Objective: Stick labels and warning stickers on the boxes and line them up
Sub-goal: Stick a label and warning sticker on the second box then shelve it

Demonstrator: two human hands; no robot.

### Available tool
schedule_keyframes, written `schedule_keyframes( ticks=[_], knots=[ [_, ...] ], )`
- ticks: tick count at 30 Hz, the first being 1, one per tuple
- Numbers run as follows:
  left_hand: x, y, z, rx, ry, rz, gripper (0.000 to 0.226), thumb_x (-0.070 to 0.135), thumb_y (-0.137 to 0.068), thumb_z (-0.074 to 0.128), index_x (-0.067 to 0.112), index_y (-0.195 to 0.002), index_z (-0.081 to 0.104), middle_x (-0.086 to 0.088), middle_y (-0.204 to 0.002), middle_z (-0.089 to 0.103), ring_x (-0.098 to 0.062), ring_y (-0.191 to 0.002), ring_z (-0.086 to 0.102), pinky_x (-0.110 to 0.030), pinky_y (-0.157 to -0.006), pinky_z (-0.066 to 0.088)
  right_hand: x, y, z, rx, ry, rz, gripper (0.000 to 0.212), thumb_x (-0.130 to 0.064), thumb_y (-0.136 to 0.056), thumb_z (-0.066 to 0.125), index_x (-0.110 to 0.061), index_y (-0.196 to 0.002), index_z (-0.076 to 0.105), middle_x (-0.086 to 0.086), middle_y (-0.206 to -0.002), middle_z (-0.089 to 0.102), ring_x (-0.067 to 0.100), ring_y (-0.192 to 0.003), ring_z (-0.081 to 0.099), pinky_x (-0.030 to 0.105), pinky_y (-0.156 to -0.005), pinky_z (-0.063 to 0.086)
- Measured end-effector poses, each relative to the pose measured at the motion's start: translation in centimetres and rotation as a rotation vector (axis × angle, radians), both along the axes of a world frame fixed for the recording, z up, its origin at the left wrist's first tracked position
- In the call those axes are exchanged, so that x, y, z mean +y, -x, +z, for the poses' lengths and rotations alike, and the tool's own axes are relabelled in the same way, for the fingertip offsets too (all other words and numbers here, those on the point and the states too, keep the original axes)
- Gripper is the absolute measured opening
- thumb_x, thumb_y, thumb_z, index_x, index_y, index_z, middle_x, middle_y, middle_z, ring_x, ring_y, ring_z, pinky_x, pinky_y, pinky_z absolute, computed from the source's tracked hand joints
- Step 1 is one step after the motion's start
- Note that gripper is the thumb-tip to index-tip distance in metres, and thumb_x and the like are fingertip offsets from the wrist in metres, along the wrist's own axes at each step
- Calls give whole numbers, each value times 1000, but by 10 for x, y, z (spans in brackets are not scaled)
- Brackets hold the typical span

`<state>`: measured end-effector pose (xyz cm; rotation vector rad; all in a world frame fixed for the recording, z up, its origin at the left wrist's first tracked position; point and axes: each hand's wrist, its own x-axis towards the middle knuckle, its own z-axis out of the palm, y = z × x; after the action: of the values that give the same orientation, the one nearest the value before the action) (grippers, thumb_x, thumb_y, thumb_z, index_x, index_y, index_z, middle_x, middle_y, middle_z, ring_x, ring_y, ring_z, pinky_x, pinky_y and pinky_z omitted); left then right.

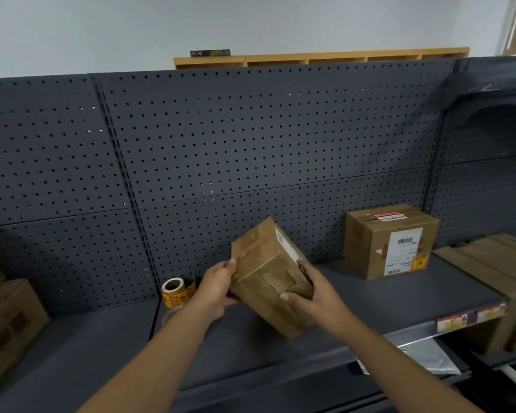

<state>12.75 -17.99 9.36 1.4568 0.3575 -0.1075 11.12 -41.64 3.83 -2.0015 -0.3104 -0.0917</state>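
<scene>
Cardboard box [268,281], tilted above the shelf [370,296], seems light and stiff as my left hand [218,289] and right hand [313,293] clasp opposite faces, labelled box [390,241] at two o'clock.

Both my forearms are bare all the way to the bottom edge of the view, with no sleeve or cuff showing on either. My left hand [218,289] wears nothing: no glove, ring, watch or band at the wrist. My right hand [312,293] is just as plain, its wrist uncovered too. On its thumb the nail shows short and unpainted. The arms look slim, and I can make out no marks on them.
</scene>
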Motion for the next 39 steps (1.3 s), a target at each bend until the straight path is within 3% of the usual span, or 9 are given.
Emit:
schedule_keyframes(
  ticks=[3, 6, 12, 18, 22, 28, 33, 36, 39],
  knots=[
    [14, 1, -17, 36, -57, 24, 20, 30, -108, 52, 17, -117, 64, -12, -112, 70, -32, -104, 67, -50, -83, 61, 2, -3, 11, -140, 237, -24, 95, -69, -80, 73, -31, -158, 35, -14, -161, 35, 7, -149, 30, 37, -123, 32],
    [30, -4, -35, 46, -224, 24, 34, 26, -104, 54, 20, -138, 57, -10, -120, 67, -32, -108, 65, -52, -93, 58, 15, -3, 17, -194, 463, -19, 92, -67, -82, 71, -35, -160, 32, -13, -167, 27, 14, -157, 15, 39, -127, 22],
    [43, -4, -44, 68, -146, -27, 69, 81, -82, 54, 34, -131, 63, -1, -125, 72, -26, -112, 69, -49, -99, 55, 52, 2, 15, -306, 741, -23, 85, -66, -87, 64, -35, -159, 32, -8, -168, 27, 23, -158, 15, 42, -127, 17],
    [35, 14, -51, -8, -165, -75, 47, 53, -99, 60, 25, -137, 58, -1, -124, 70, -23, -111, 67, -45, -102, 53, 64, -1, 3, -388, 846, -1, 85, -62, -81, 73, -25, -152, 47, -2, -162, 41, 22, -150, 36, 40, -123, 27],
    [35, 15, -61, -29, -136, -69, 42, 50, -102, 56, 26, -137, 57, -3, -126, 69, -24, -112, 66, -47, -104, 52, 61, -5, -6, -440, 941, 7, 83, -66, -70, 80, -24, -139, 61, 0, -146, 60, 25, -134, 58, 42, -109, 46],
    [43, 11, -66, -127, -232, 4, 54, 49, -97, 65, 19, -141, 54, -1, -124, 68, -24, -112, 67, -48, -100, 56, 62, 1, 11, -381, 936, 59, 82, -61, -90, 63, -22, -157, 36, 2, -167, 30, 26, -154, 27, 43, -124, 17],
    [65, 33, -70, -284, -693, 129, 26, 34, -106, 51, 28, -130, 61, 9, -106, 66, -13, -99, 64, -32, -86, 52, 65, 8, 30, -238, 812, 82, 73, -67, -96, 50, -24, -155, 41, -1, -166, 31, 24, -156, 14, 43, -124, 11],
    [89, 50, -81, -364, -905, -24, 26, 13, -102, 55, 28, -122, 60, 6, -104, 67, 1, -85, 60, -9, -65, 45, 66, 12, 33, -231, 716, 77, 61, -61, -100, 48, -25, -149, 50, -6, -157, 43, 19, -152, 19, 41, -123, 15],
    [111, 61, -94, -401, -1106, -211, 28, 11, -99, 57, 33, -117, 59, 4, -122, 61, -3, -100, 59, -9, -79, 45, 75, 12, 33, -240, 645, 80, 49, -53, -101, 51, -23, -139, 59, -8, -142, 55, 17, -141, 37, 43, -122, 26]
  ],
)
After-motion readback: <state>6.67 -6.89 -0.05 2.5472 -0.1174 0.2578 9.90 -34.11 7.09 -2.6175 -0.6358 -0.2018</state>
